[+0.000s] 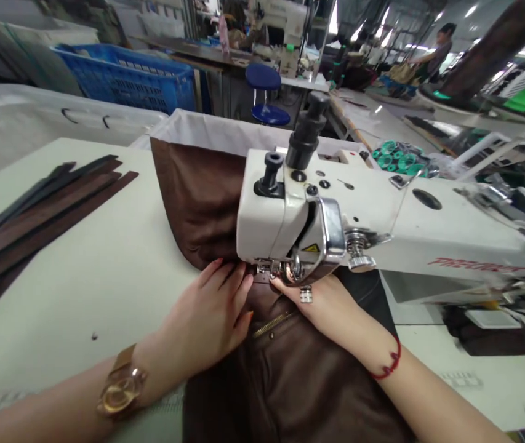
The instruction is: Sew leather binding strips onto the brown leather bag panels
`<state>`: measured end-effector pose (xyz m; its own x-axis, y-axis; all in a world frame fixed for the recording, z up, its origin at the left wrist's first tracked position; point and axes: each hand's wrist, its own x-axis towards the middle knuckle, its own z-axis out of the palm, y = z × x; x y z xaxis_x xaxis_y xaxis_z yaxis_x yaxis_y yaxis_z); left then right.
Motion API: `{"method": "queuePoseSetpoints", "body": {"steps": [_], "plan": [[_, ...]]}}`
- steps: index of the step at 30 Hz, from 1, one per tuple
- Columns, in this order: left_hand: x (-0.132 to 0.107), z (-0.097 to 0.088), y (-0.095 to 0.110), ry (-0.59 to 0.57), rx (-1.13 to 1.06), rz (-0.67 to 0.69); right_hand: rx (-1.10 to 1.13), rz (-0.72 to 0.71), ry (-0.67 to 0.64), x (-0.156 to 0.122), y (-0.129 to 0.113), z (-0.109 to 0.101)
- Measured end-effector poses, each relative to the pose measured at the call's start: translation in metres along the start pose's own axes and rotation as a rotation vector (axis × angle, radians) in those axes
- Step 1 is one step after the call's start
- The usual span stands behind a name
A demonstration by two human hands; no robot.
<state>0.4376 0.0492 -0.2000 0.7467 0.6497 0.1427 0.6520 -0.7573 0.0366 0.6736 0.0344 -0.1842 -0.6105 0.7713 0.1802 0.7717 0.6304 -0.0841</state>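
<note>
A brown leather-like piece (317, 363) lies under the needle area of a white sewing machine (405, 215) and rises up behind the machine head. A brass-toned zipper (271, 324) runs across it, just in front of the presser foot (266, 269). My left hand (211, 314) rests on the piece left of the foot, fingers stretched forward and slightly apart. To the right of the foot, my right hand (322, 301) touches the piece with its thumb close to the needle. The machine head hides most of the right hand's fingers.
Dark and brown strips (45, 215) lie on the table at left. A white bin (188, 126) stands behind the table, and a blue crate (128, 77) farther back. Green-rimmed spools (396, 157) sit behind the machine. A person (437, 55) is in the far right background.
</note>
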Motion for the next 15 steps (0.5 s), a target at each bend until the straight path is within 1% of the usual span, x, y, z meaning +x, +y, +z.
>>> {"method": "queuePoseSetpoints", "body": {"steps": [4,7,12,15], "plan": [[-0.0039,0.0068,-0.0109,0.014,-0.042,0.075,0.071,0.045,-0.027,-0.0012,0.005,0.0066],[-0.0054,0.0097,-0.0103,0.032,-0.038,0.073,0.12,0.091,-0.031,-0.0017,0.0069,0.0103],[-0.0036,0.0078,-0.007,0.041,-0.044,0.06,0.136,0.13,-0.038,-0.0012,0.0054,0.0112],[-0.0033,0.0081,-0.008,0.045,-0.049,0.063,0.128,0.115,-0.035,-0.0009,0.0048,0.0103]]}}
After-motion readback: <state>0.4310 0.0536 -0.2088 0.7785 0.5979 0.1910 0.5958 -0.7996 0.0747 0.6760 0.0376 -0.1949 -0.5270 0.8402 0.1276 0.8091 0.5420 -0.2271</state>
